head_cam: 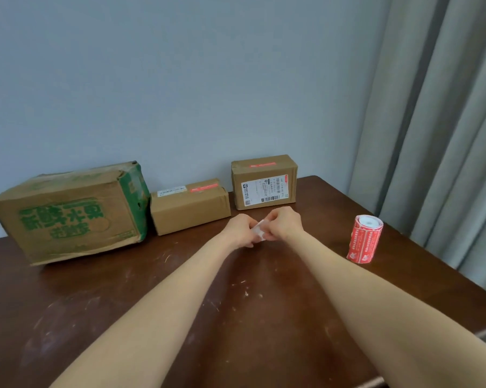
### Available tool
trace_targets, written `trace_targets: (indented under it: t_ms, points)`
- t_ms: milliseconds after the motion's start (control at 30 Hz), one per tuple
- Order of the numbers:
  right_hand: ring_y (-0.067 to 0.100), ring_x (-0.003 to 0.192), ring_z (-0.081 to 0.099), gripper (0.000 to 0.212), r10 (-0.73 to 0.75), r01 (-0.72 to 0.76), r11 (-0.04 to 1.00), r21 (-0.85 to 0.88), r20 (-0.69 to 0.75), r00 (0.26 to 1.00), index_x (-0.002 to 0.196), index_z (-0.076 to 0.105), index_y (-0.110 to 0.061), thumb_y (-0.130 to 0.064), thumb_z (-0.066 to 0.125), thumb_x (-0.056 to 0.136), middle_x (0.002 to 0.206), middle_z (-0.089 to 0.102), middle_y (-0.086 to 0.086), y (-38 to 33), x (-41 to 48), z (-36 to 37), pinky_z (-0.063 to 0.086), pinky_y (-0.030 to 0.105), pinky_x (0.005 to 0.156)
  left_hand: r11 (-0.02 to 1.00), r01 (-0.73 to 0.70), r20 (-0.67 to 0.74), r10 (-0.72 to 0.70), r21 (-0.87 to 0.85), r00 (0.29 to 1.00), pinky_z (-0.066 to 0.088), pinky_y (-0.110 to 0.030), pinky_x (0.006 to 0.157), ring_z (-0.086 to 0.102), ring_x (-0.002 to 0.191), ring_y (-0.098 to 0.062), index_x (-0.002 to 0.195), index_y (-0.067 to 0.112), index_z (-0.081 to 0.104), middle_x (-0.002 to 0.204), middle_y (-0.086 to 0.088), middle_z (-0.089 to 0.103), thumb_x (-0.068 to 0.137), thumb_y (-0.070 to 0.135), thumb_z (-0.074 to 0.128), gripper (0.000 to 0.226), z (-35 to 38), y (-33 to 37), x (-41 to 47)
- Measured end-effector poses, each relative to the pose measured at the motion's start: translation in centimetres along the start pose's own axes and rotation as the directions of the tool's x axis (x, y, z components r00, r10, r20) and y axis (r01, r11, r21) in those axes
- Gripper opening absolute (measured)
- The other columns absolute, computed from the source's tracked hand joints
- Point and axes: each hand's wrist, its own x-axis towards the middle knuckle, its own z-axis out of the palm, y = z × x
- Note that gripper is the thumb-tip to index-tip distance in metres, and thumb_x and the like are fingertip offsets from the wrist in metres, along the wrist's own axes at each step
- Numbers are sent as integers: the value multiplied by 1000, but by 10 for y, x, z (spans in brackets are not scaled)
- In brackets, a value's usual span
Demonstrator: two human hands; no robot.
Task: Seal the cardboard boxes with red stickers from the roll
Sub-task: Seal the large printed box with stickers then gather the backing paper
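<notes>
- A pale wall and a grey curtain [432,135] back a scuffed brown tabletop [236,317].
- Three cardboard boxes line the wall. The big green-printed box [68,211] shows no red sticker, while the middle box [190,211] and the right box [264,186] each carry one on top.
- The roll [364,239] stands upright at the right, well apart from the hands.
- The left hand [239,229] and right hand [285,222] meet at centre, fingers [248,242] of both pinching one loose sticker [260,232], seemingly peeling it from its backing.
- Next, likely: carry it to the big box's seam and press it flat.
</notes>
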Motion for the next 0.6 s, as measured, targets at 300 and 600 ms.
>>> trace_targets:
  t_ms: [300, 600]
  points:
    - [8, 59, 57, 18, -104, 82, 972, 219, 87, 991, 106, 68, -19, -21, 66, 89, 78, 65, 2, 19, 27, -17, 45, 18, 49, 998, -6, -180, 18, 68, 983, 44, -30, 68, 52, 64, -17, 72, 11, 65, 82, -8, 63, 97, 16, 50, 30, 8, 18, 36]
    - [11, 59, 65, 12, -72, 51, 961, 271, 70, 995, 94, 72, -2, -7, 74, 83, 73, 67, 8, 15, 40, 1, 57, 18, 59, 991, 106, -96, -114, -84, 989, 45, -22, 50, 48, 50, -14, 75, 8, 62, 61, -2, 57, 96, 13, 46, 28, 8, 5, 49]
